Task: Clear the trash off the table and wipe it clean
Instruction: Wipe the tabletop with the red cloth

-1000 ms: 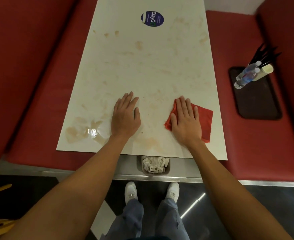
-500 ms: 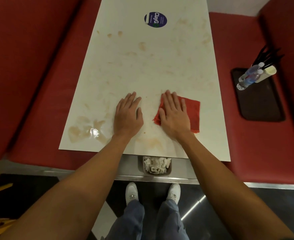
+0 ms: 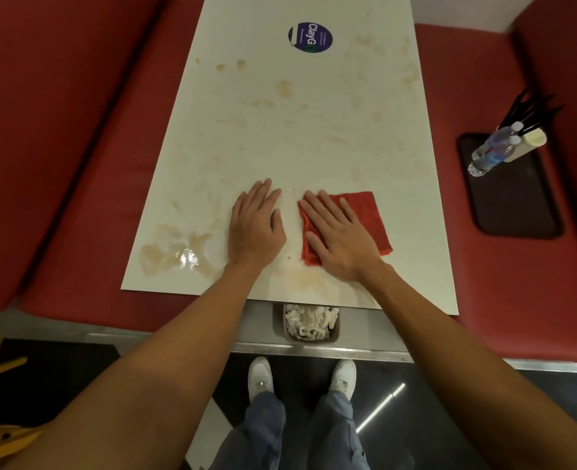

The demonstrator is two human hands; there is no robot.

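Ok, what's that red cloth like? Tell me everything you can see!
The red cloth is a fuzzy-looking rag, roughly square. It lies flat on the stained white table, near the person's edge. The right hand presses on its left part with straight fingers, hiding some of it. The left hand lies beside it, not touching.

The red cloth point(image 3: 365, 212) lies flat, folded to a square, on the near part of the white counter point(image 3: 314, 137), a little right of the middle. The counter carries many pale brown stains point(image 3: 285, 88) (a wet patch point(image 3: 185, 256) shines near its near left corner).
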